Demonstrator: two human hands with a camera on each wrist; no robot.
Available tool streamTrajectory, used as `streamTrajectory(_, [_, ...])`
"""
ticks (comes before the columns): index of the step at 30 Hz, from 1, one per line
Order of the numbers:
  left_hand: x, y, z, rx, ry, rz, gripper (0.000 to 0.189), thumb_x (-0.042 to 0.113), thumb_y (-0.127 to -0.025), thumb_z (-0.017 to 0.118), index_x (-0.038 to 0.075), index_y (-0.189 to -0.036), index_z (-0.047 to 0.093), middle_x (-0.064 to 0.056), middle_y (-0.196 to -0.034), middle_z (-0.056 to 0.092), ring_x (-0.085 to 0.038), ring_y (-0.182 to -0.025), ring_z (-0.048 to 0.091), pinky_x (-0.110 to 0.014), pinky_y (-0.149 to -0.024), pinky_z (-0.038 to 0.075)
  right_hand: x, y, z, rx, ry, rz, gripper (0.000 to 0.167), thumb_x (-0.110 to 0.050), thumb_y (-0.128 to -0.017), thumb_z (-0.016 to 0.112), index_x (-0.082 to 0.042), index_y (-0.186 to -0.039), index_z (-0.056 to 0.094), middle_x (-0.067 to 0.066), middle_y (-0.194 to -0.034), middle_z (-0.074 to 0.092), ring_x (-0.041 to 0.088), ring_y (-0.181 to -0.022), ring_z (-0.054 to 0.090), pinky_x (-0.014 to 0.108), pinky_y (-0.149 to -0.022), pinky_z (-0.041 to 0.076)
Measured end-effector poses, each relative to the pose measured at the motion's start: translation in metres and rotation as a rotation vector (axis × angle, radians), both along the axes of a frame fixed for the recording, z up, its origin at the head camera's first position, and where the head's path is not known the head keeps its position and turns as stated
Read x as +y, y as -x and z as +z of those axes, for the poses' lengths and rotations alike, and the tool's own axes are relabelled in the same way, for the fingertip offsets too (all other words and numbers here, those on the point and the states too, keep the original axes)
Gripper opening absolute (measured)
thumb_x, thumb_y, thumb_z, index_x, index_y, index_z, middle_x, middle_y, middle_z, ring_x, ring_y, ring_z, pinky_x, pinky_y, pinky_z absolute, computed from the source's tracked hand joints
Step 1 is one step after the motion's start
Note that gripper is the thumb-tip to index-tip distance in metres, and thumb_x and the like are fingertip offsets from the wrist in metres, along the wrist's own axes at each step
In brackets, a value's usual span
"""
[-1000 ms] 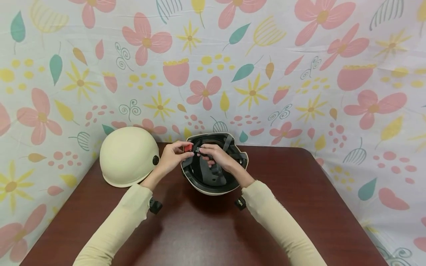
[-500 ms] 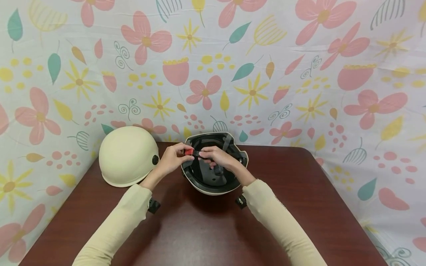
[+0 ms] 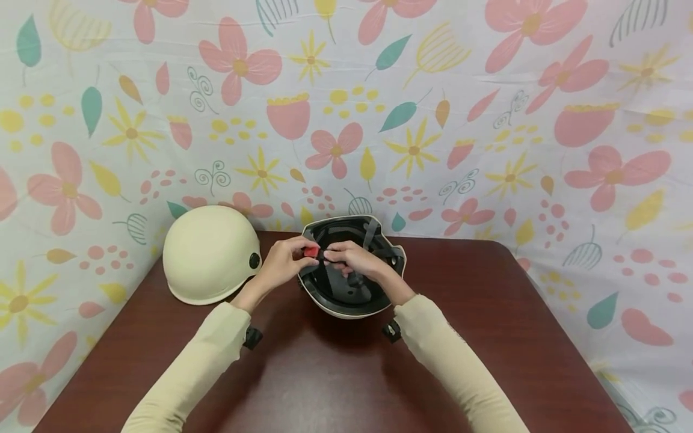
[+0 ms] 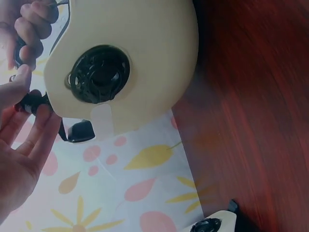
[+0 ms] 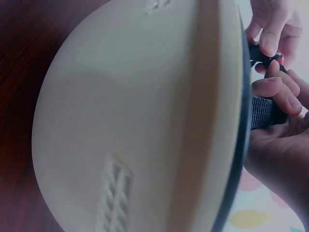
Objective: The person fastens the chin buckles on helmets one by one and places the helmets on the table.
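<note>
An upturned cream helmet [image 3: 346,312] shows its black lining in the head view. Over its opening, my left hand [image 3: 279,263] pinches a red-and-black buckle [image 3: 311,252] between thumb and fingers. Close beside it, my right hand [image 3: 354,258] grips the black chin strap [image 5: 261,112] at its end by the buckle. The fingertips of both hands nearly meet, and they partly cover the buckle's join. In the left wrist view, a round black fitting [image 4: 100,73] sits on the helmet's side.
A second cream helmet [image 3: 208,255] stands dome up at the left, near my left forearm. Both are on a dark red-brown table [image 3: 476,337]. A flower-patterned cloth [image 3: 411,108] hangs right behind the table's back edge.
Both hands have shifted slightly nearer to me with the buckle, whose red part has tilted and moved a little right. The helmets have stayed in place.
</note>
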State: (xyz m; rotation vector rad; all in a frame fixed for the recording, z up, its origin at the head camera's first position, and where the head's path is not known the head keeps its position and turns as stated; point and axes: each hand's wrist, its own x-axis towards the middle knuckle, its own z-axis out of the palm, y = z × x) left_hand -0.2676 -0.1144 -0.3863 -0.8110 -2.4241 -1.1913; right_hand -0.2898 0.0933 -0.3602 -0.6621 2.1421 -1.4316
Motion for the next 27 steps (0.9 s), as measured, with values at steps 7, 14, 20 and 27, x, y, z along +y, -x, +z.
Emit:
streamTrajectory(7, [0.004,-0.001,0.001,0.115,-0.004,-0.025,0.025,0.007,-0.077,0.081,0.002,-0.101,0.075,-0.01,-0.093,0.073,-0.019,-0.077,0.069,-0.029,-0.067,0.056,-0.007,-0.001,-0.002,0.056,-0.023,-0.006,0.026,-0.02,-0.104,0.045,-0.007,-0.083,0.053,-0.002,-0.063,0.038,0.012,-0.054,0.032,0.026,-0.057,0.036])
streamTrajectory(14, [0.004,0.0,-0.001,0.102,-0.021,-0.061,0.025,0.004,-0.076,0.08,0.001,-0.1,0.074,-0.012,-0.094,0.073,-0.021,-0.079,0.07,-0.024,-0.067,0.056,-0.008,-0.001,-0.009,0.077,-0.029,-0.018,0.025,-0.019,-0.105,0.044,-0.004,-0.088,0.054,-0.002,-0.061,0.039,0.012,-0.051,0.032,0.025,-0.057,0.037])
streamTrajectory(20, [0.005,0.001,-0.004,0.074,-0.038,-0.046,0.026,0.006,-0.079,0.079,0.003,-0.104,0.074,-0.011,-0.098,0.072,-0.018,-0.076,0.066,-0.022,-0.065,0.053,-0.005,-0.001,-0.01,0.117,-0.011,-0.001,0.025,-0.02,-0.105,0.044,-0.002,-0.092,0.056,-0.003,-0.059,0.041,0.011,-0.049,0.033,0.025,-0.057,0.042])
streamTrajectory(27, [0.007,0.001,-0.003,0.024,-0.087,-0.03,0.025,0.007,-0.083,0.076,0.004,-0.108,0.073,-0.011,-0.102,0.07,-0.016,-0.077,0.064,-0.022,-0.065,0.052,-0.003,0.0,-0.008,0.166,0.01,-0.023,0.031,-0.02,-0.104,0.048,0.009,-0.095,0.056,-0.002,-0.064,0.048,0.015,-0.057,0.046,0.029,-0.062,0.046])
